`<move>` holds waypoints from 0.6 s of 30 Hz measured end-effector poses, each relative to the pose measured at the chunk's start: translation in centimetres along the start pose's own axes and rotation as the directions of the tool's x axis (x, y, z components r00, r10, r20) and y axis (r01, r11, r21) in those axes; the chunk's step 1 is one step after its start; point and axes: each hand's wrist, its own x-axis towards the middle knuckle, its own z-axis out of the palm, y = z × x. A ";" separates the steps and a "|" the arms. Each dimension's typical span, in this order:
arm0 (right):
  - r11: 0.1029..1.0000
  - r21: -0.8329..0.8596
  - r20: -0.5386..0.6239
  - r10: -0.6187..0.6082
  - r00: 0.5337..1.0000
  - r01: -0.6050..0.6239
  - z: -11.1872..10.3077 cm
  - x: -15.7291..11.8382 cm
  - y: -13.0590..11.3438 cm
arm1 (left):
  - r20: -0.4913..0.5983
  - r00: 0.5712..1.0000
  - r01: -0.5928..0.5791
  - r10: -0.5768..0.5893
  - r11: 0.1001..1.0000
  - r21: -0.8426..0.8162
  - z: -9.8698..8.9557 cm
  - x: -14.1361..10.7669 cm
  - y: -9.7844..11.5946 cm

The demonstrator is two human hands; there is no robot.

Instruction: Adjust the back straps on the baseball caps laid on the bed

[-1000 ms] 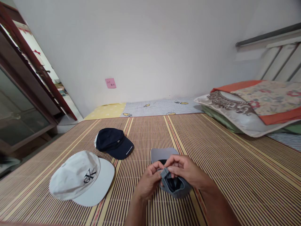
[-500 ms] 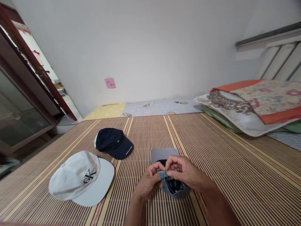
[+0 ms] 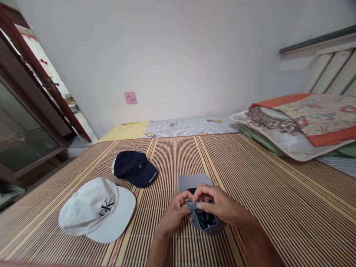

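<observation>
A grey-blue baseball cap [image 3: 213, 228] lies upside down on the striped mat, its grey brim [image 3: 193, 181] pointing away from me and its dark inside showing. Across its near opening runs the cap's back strap [image 3: 191, 206]. My left hand [image 3: 175, 212] pinches the strap's left part between thumb and fingers. From the right, my right hand [image 3: 215, 202] grips the same strap, thumb and forefinger meeting close to the left fingertips. The fingers hide part of the strap and any fastener. To the left rest a white cap [image 3: 89, 207] with black letters and a navy cap [image 3: 130, 165].
The striped bamboo mat [image 3: 155, 222] covers the bed. Pillows [image 3: 267, 128] under a floral cloth [image 3: 319, 115] are stacked at the right. Behind the mat's far edge lies a patterned sheet [image 3: 186, 126] against the wall. A glass-fronted cabinet [image 3: 22, 133] stands at the left.
My right forefinger has shifted slightly left along the strap, closer to the left fingertips. Both hands keep their hold, and the caps stay where they were.
</observation>
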 end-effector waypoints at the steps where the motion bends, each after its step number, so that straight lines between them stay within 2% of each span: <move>1: 1.000 -0.011 -0.006 -0.011 1.000 0.011 0.0 0.0 0.0 | -0.009 1.000 -0.006 0.006 1.000 -0.022 0.0 0.1 -0.1; 5: 0.999 -0.002 -0.023 -0.044 0.999 0.043 0.0 0.2 0.4 | -0.041 0.999 -0.029 0.025 0.995 -0.097 0.0 0.4 -0.2; 11: 1.000 -0.013 0.000 0.026 1.000 -0.026 -0.2 0.4 1.0 | -0.028 0.999 -0.025 0.021 0.992 -0.126 0.0 0.3 -0.3; 18: 0.989 0.147 -0.028 -0.015 1.000 0.019 -0.6 0.3 1.8 | -0.033 0.998 -0.058 0.053 0.985 -0.161 -0.6 0.4 -0.3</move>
